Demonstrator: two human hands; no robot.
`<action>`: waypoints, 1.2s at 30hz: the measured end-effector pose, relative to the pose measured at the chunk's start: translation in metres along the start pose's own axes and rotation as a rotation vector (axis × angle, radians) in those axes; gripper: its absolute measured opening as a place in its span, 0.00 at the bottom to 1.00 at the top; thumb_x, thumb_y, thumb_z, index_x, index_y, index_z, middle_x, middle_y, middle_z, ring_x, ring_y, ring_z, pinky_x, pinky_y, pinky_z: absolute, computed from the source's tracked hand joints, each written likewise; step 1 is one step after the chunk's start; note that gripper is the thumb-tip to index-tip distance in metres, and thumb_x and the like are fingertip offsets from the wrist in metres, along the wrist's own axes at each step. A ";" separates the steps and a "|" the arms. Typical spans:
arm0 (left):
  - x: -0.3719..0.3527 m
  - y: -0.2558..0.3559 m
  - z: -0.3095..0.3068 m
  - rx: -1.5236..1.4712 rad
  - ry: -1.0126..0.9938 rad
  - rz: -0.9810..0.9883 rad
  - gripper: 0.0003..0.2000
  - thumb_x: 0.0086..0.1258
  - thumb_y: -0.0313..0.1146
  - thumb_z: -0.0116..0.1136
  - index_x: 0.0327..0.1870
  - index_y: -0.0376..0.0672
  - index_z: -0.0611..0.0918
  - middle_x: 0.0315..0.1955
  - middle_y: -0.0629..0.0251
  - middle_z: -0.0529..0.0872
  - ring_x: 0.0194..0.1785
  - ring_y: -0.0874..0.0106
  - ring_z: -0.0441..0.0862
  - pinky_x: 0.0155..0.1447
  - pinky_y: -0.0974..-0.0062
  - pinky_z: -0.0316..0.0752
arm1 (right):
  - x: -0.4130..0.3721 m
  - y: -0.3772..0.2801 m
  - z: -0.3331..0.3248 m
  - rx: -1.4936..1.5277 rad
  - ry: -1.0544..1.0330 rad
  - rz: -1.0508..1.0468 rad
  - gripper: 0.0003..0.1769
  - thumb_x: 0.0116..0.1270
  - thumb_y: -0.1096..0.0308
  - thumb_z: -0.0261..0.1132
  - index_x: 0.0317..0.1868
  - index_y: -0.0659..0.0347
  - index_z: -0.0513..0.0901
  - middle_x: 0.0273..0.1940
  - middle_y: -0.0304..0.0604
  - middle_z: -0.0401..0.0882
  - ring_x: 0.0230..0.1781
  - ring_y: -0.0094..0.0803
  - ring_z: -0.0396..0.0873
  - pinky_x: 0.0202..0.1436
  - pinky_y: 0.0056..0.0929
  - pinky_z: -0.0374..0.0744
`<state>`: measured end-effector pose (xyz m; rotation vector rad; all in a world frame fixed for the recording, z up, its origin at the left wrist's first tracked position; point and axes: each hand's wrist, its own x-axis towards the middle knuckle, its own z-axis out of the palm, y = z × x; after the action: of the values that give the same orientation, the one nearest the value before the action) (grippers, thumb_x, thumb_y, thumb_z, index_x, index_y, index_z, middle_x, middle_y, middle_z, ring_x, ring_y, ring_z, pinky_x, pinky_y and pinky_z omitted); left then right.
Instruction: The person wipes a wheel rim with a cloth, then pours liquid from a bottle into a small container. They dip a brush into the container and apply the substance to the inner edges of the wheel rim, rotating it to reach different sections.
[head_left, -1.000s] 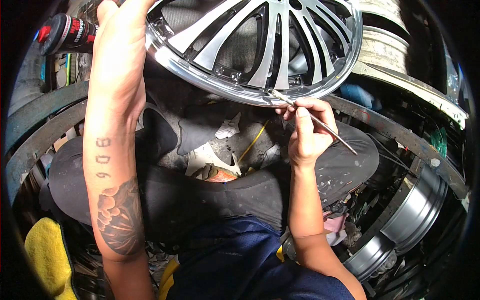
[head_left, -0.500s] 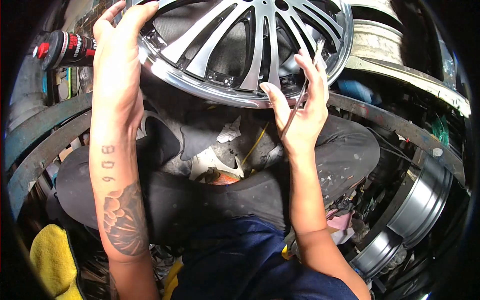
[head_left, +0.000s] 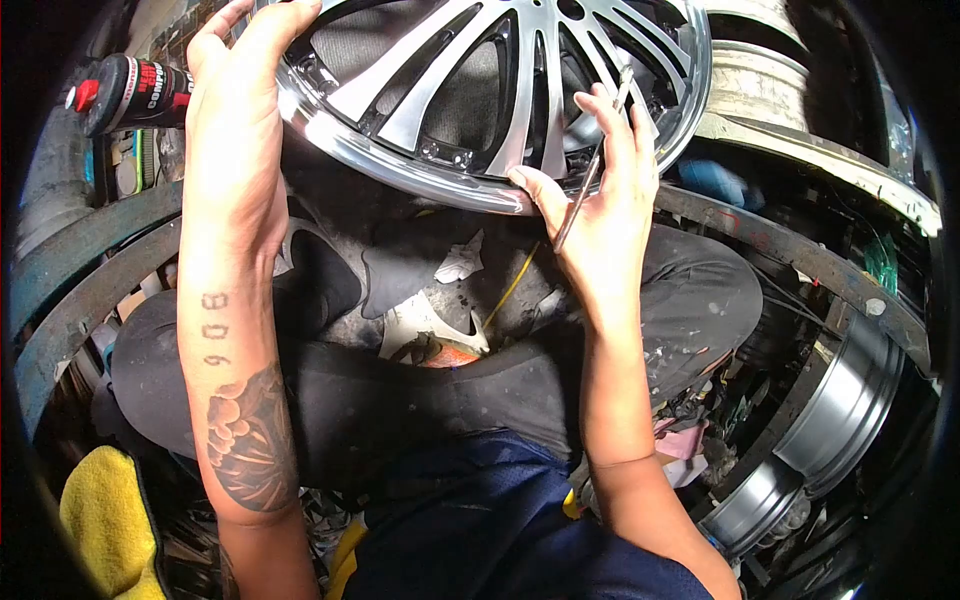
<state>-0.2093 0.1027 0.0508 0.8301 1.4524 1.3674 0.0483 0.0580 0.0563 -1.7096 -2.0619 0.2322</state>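
A car alloy wheel with polished silver spokes and black recesses lies at the top of the head view, its upper part cut off by the frame edge. My left hand is closed on the wheel's left edge, thumb on the rim's face. At the wheel's lower right, my right hand holds a thin paintbrush loosely across the palm and fingers. The brush's pale tip points up over the spokes. The right thumb rests at the wheel's lower lip, while the fingers are curled above the spokes.
A compound bottle with a red cap lies at the upper left. Curved metal bars flank my crossed legs. More silver wheels stand at the right, and a yellow cloth hangs at the lower left. Scraps litter the floor.
My right hand has shifted slightly, and the brush tip has moved up and to the left over the spokes. The wheel has shifted a little to the right; my left hand keeps its hold.
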 end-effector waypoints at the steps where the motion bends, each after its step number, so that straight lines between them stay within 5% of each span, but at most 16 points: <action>1: 0.000 0.000 0.000 -0.003 -0.004 0.000 0.33 0.70 0.48 0.66 0.71 0.41 0.69 0.59 0.65 0.77 0.60 0.76 0.74 0.65 0.69 0.62 | 0.001 0.001 -0.003 -0.016 -0.004 -0.001 0.41 0.49 0.62 0.81 0.65 0.57 0.76 0.69 0.55 0.74 0.76 0.59 0.60 0.77 0.55 0.57; 4: -0.001 0.001 0.000 -0.025 -0.002 0.007 0.33 0.70 0.49 0.65 0.71 0.41 0.69 0.60 0.64 0.77 0.61 0.75 0.74 0.65 0.69 0.62 | 0.000 0.008 -0.011 -0.026 -0.005 -0.005 0.39 0.50 0.65 0.80 0.64 0.58 0.77 0.68 0.55 0.75 0.74 0.58 0.63 0.76 0.54 0.59; 7: 0.000 0.000 -0.001 -0.024 0.009 -0.012 0.33 0.70 0.48 0.65 0.71 0.41 0.69 0.59 0.64 0.78 0.60 0.75 0.75 0.64 0.68 0.62 | -0.004 0.010 -0.012 0.151 0.121 0.031 0.27 0.59 0.71 0.75 0.60 0.60 0.81 0.62 0.54 0.81 0.71 0.51 0.71 0.73 0.44 0.69; 8: 0.000 0.000 -0.002 -0.018 0.004 -0.017 0.33 0.70 0.48 0.66 0.71 0.41 0.69 0.58 0.64 0.78 0.59 0.76 0.75 0.64 0.69 0.63 | -0.006 0.011 -0.011 0.276 0.138 0.047 0.21 0.70 0.75 0.69 0.61 0.65 0.78 0.65 0.54 0.79 0.69 0.38 0.74 0.76 0.37 0.66; 12: -0.002 0.005 0.008 -0.076 0.044 -0.035 0.23 0.72 0.43 0.64 0.62 0.40 0.76 0.56 0.65 0.80 0.60 0.74 0.77 0.67 0.72 0.65 | -0.016 0.006 -0.013 0.574 0.388 0.049 0.11 0.77 0.78 0.59 0.54 0.69 0.84 0.51 0.50 0.87 0.50 0.32 0.86 0.58 0.29 0.82; 13: -0.004 0.008 0.012 -0.108 0.070 -0.038 0.19 0.72 0.40 0.63 0.58 0.40 0.80 0.55 0.66 0.81 0.60 0.73 0.77 0.68 0.73 0.67 | -0.018 0.004 -0.014 0.661 0.429 0.056 0.11 0.77 0.76 0.60 0.55 0.69 0.83 0.49 0.51 0.87 0.44 0.31 0.86 0.53 0.29 0.83; 14: -0.004 0.011 0.010 -0.142 0.018 -0.070 0.29 0.69 0.41 0.67 0.67 0.36 0.72 0.60 0.59 0.76 0.67 0.68 0.72 0.73 0.69 0.62 | -0.021 0.003 -0.016 0.705 0.440 0.097 0.12 0.77 0.74 0.61 0.56 0.69 0.82 0.47 0.52 0.87 0.41 0.31 0.86 0.50 0.29 0.84; 20: 0.001 0.005 0.006 -0.070 0.016 -0.053 0.36 0.69 0.47 0.67 0.73 0.41 0.65 0.56 0.64 0.80 0.56 0.75 0.78 0.62 0.69 0.66 | -0.037 0.013 -0.018 0.993 0.447 0.110 0.28 0.75 0.56 0.66 0.60 0.75 0.80 0.38 0.49 0.85 0.31 0.23 0.78 0.36 0.19 0.77; 27: 0.000 0.006 0.008 -0.045 0.036 -0.057 0.35 0.70 0.46 0.65 0.73 0.41 0.65 0.55 0.64 0.81 0.54 0.75 0.78 0.61 0.69 0.67 | -0.048 0.011 -0.011 1.110 0.343 0.258 0.11 0.78 0.72 0.60 0.47 0.74 0.84 0.36 0.48 0.84 0.26 0.23 0.79 0.31 0.20 0.78; 36: 0.001 0.004 0.006 0.000 0.028 -0.017 0.36 0.70 0.47 0.65 0.73 0.41 0.65 0.56 0.63 0.80 0.57 0.74 0.77 0.63 0.68 0.66 | -0.051 0.014 -0.003 0.878 0.239 0.218 0.06 0.73 0.77 0.63 0.43 0.72 0.85 0.36 0.46 0.85 0.27 0.23 0.81 0.32 0.20 0.79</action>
<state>-0.2046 0.1065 0.0546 0.8000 1.4781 1.3713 0.0687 0.0118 0.0411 -1.2983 -1.2848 0.8170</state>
